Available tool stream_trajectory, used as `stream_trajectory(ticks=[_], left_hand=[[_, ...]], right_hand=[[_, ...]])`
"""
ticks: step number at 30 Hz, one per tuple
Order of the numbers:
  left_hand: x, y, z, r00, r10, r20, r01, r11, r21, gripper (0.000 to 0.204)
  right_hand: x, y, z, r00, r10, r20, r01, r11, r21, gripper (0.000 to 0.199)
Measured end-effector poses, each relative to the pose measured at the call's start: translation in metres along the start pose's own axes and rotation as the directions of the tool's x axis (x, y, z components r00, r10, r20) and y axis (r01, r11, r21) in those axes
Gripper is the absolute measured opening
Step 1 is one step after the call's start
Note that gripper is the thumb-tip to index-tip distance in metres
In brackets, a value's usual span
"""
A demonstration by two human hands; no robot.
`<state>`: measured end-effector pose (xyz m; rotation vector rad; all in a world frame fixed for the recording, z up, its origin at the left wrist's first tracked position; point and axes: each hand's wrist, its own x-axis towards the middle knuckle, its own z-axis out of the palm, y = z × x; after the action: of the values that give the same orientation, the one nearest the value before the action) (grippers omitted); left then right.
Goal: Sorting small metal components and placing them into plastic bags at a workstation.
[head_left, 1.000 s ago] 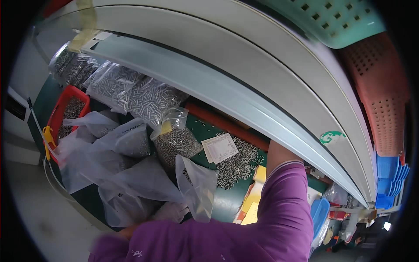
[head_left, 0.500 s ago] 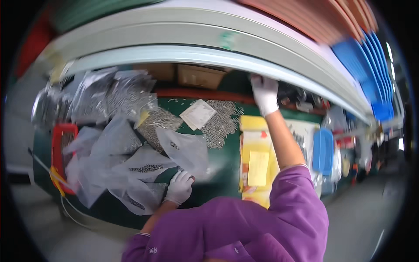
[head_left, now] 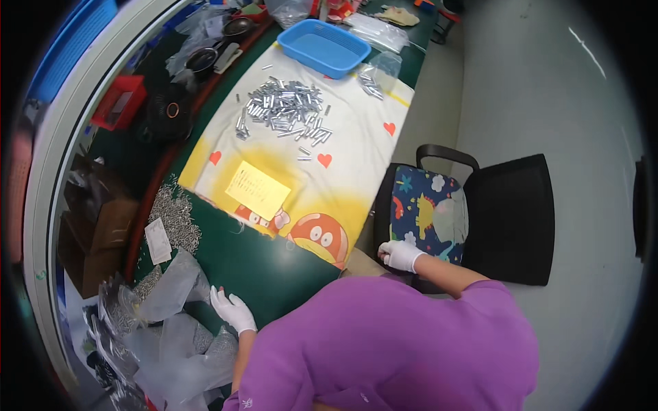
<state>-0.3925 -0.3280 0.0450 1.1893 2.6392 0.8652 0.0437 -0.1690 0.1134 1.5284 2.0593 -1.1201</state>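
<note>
My left hand [head_left: 233, 312], in a white glove, is at the green table beside the plastic bags, its fingers stretched out. Next to it a clear plastic bag [head_left: 164, 291] lies partly over the small metal pins [head_left: 179, 218], which are heaped on the table with a white paper slip [head_left: 157, 241] on them. Further bags of metal pieces [head_left: 185, 356] crowd the near left. Out to the right, my right hand [head_left: 401, 257], also white-gloved, is at the front edge of the chair's patterned cushion [head_left: 428, 212]. Its fingers are curled; whatever they hold is hidden.
Silver metal tubes [head_left: 284, 109] are piled on a printed cloth [head_left: 356, 147], with a yellow note [head_left: 257, 190] at its near end. Beyond stands a blue basket [head_left: 323, 48]. A shelf frame [head_left: 58, 137] runs along the left; a black chair back [head_left: 510, 219] rises at right.
The view has swung to the right, bringing the chair in. My right hand has left the space under the shelf and come down to the cushion. My left hand's fingers are now stretched out.
</note>
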Motion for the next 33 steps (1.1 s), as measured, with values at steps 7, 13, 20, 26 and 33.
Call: stream_trajectory(ticks=[7,13,20,26,33], left_hand=[[-0.001,0.194,0.044,0.676,0.654,0.341,-0.588,0.757,-0.286,0.033],[-0.042,0.181,0.129,0.22,0.859,0.463,-0.87,0.387,-0.304,0.031],[-0.047,0.165,0.125,0.358,0.258,0.897,-0.127,0.966,-0.227,0.034],[-0.019,0.254,0.118,0.71,0.567,0.418,-0.543,0.818,-0.188,0.041],[-0.047,0.233,0.138,0.845,0.434,0.314,-0.506,0.838,0.204,0.051]], right_hand=[[0.017,0.154,0.01,0.875,0.442,0.195,-0.393,0.886,-0.247,0.038],[0.053,0.221,-0.018,0.929,0.341,0.14,-0.297,0.917,-0.266,0.034],[0.127,0.071,-0.175,0.846,-0.287,-0.45,0.237,0.957,-0.165,0.026],[0.172,-0.04,-0.21,0.601,-0.6,-0.527,0.511,0.796,-0.324,0.039],[0.237,0.051,-0.215,0.675,-0.654,-0.341,0.412,0.718,-0.56,0.053]])
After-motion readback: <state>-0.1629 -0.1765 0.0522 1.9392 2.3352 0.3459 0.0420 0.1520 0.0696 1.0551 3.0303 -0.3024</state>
